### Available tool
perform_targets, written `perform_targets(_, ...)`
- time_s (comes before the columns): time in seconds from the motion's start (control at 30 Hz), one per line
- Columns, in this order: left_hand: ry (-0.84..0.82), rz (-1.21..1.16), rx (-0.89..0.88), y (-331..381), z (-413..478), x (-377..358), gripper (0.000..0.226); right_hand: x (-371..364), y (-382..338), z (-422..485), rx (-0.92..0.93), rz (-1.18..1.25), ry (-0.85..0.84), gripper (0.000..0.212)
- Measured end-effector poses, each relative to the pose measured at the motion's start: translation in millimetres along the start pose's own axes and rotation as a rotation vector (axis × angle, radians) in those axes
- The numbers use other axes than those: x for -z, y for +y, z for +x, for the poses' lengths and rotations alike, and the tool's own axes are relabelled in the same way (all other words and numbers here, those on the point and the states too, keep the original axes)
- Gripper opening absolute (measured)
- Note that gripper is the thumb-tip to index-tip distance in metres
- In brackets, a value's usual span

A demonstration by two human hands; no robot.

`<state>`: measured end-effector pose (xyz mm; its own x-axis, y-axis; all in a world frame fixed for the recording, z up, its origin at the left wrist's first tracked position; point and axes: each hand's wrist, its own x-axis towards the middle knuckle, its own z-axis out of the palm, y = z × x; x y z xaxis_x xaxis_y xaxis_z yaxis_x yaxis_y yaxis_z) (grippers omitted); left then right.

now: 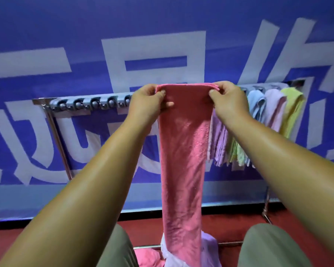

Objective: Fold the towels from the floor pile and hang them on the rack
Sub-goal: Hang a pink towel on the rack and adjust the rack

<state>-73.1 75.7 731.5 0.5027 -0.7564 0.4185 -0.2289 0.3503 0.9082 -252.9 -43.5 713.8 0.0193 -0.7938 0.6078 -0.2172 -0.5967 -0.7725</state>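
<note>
A person holds a long pink towel (pixel 183 151) up in front of a metal rack (pixel 89 104). The left hand (pixel 148 101) pinches the towel's top left corner, thumb in front, and the right hand (pixel 227 100) pinches the top right corner the same way. The towel is folded into a narrow strip and hangs straight down between both forearms, its lower end reaching a pile of towels (pixel 162 257) on the red floor (pixel 229 226), near the person's knees. On the right part of the rack hang folded towels (pixel 274 110) in blue, lilac and yellow. A blue banner (pixel 46 35) with large white characters fills the far wall.
</note>
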Motion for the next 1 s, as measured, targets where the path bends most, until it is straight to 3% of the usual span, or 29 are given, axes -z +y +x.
perform_targets(0.23,0.07,0.141,-0.079,66,16,7,0.015,22,-61,37,0.041,0.059,-0.039,0.015)
perform_targets(0.37,0.111,0.246,-0.054,81,19,18,0.019,31,-78,48,-0.039,0.152,-0.105,0.005)
perform_targets(0.53,0.11,0.301,-0.093,88,26,23,0.017,29,-91,46,-0.198,0.375,-0.289,0.019)
perform_targets(0.63,0.108,0.327,-0.12,93,34,25,0.013,28,-94,44,-0.214,0.388,-0.296,0.023)
perform_targets(0.8,0.067,0.213,-0.014,92,35,29,0.012,26,-101,41,-0.266,0.484,-0.28,0.011)
perform_targets(1.0,0.128,0.172,0.056,85,32,28,0.01,16,-105,36,-0.373,0.586,-0.278,0.013)
